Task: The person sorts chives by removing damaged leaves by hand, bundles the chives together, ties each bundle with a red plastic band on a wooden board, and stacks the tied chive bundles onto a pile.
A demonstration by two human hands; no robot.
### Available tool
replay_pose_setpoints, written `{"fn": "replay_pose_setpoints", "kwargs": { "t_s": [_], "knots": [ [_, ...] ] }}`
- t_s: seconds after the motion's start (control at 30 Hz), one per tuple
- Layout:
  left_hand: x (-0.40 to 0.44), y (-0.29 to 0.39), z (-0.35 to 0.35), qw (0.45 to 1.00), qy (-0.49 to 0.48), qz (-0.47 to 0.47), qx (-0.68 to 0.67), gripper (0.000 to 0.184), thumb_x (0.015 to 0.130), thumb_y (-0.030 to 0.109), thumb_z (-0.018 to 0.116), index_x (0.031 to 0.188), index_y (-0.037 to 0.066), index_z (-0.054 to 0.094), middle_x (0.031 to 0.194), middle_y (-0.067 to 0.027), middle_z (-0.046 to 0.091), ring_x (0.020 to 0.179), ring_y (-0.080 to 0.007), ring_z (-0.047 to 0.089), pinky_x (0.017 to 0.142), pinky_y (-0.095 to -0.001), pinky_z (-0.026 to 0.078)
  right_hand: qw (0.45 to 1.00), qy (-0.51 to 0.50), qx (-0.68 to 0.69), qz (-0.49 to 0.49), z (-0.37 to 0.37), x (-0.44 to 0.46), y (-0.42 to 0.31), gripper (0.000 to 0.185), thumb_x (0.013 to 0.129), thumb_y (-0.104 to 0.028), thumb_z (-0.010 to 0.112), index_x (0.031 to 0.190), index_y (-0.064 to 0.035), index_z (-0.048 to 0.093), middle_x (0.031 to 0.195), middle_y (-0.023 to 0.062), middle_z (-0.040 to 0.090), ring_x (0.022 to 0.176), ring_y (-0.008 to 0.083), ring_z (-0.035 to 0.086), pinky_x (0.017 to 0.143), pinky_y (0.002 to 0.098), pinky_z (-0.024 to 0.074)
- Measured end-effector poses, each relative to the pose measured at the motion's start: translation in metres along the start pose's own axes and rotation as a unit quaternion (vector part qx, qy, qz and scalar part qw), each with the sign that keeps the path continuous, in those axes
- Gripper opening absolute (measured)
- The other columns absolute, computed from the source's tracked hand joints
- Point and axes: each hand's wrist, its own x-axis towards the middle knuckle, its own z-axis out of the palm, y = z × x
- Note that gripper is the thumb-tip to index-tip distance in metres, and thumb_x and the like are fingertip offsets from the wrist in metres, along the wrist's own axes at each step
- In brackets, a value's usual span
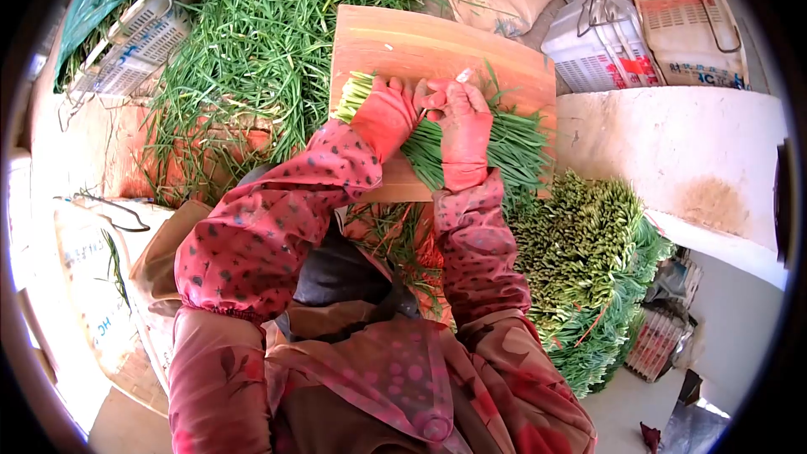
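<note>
A bundle of green chives (513, 147) lies across a wooden board (437, 38), its pale cut ends to the left and its leaves fanning right. My left hand (387, 118), in an orange-pink glove, is closed around the bundle near those cut ends. Above the leaves, my right hand (464, 122), gloved alike, has its fingers bent and pinched close to my left fingertips. Whatever is between the right fingers is too small or hidden to name. A small whitish bit (464, 75) shows by the right fingertips.
Loose chives (277, 25) are heaped left of the board. Stacked chive bundles (580, 244), cut ends up, stand by my right side. White plastic crates (601, 38) are at the back right, another crate (134, 42) at the back left. A pale low wall (672, 143) runs along the right.
</note>
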Motion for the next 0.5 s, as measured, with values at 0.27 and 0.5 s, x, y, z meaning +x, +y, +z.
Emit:
{"fn": "replay_pose_setpoints", "kwargs": {
  "t_s": [0.27, 0.5],
  "knots": [
    [0.011, -0.005, -0.011, 0.986, -0.159, 0.05, 0.004, 0.04, 0.073, 0.027, 0.061, 0.101, -0.001, 0.056, 0.088, -0.0131, 0.06, 0.086, -0.0283, 0.056, 0.075, -0.0431, 0.043, 0.989, 0.022, -0.123, 0.073, -0.003, -0.119, 0.021, 0.022, 0.095, -0.02, 0.052, 0.094, 0.0, 0.063, 0.074, 0.0045, 0.06, 0.063, 0.0099, 0.053, 0.059, 0.0249, 0.0427],
    [0.001, -0.01, -0.03, 0.952, -0.189, -0.037, -0.238, 0.038, 0.058, 0.035, 0.074, 0.075, 0.002, 0.066, 0.072, -0.0183, 0.065, 0.072, -0.0334, 0.065, 0.068, -0.0412, 0.051, 0.987, -0.024, -0.085, 0.135, -0.044, -0.134, 0.016, 0.034, 0.095, -0.031, 0.054, 0.112, -0.0025, 0.059, 0.098, 0.0072, 0.063, 0.09, 0.0143, 0.059, 0.078, 0.0282, 0.047]
  ]
}}
